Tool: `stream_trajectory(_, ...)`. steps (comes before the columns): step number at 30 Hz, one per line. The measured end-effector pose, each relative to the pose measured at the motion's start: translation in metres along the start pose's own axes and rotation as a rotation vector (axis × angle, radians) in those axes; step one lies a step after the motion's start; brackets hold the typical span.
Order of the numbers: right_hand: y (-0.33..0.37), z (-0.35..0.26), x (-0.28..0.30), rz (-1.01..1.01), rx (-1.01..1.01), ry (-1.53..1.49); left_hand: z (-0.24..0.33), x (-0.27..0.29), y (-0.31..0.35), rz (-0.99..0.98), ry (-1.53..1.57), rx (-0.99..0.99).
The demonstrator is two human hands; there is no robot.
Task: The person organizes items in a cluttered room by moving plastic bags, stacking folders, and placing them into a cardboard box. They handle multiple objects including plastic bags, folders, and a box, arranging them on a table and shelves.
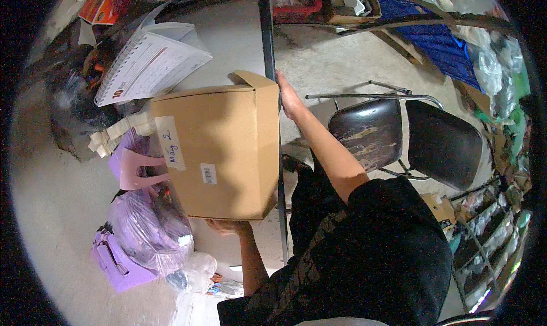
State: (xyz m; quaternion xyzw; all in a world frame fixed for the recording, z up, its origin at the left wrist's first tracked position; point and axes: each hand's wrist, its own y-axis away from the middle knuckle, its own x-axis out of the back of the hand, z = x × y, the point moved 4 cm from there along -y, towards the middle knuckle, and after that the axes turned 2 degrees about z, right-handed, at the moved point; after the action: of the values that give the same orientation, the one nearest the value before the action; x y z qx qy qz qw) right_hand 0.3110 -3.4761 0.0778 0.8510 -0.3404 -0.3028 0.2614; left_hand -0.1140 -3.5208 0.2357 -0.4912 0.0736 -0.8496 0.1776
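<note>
A brown cardboard box (pixel 222 149), with a paper label and a barcode sticker on its broad face, is held between my hands at the table. A flap stands out at its far right corner. My left hand (pixel 225 227) is at the box's near side, its fingers curled and partly hidden below the box. My right hand (pixel 288 96) presses against the box's right side by the far corner, fingers fairly straight along it. Whether the box rests on the table or hangs just above it, I cannot tell.
Left of the box are a pink plastic piece (pixel 134 169), a clear-wrapped bundle (pixel 139 226) and a purple holder (pixel 122 269). A spiral desk calendar (pixel 151 61) stands beyond it. Right of the dark table edge (pixel 266 41) stands a black chair (pixel 367 129).
</note>
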Motion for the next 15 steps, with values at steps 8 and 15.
stream_trajectory(8, 0.022, -0.015, 0.01, 0.013, -0.128, 0.076, 0.014, 0.002, -0.001, -0.034, -0.19, -0.069)
stream_trajectory(15, 0.134, -0.046, 0.004, 0.152, -0.042, 0.228, 0.064, 0.002, -0.01, -0.066, -0.371, -0.169)
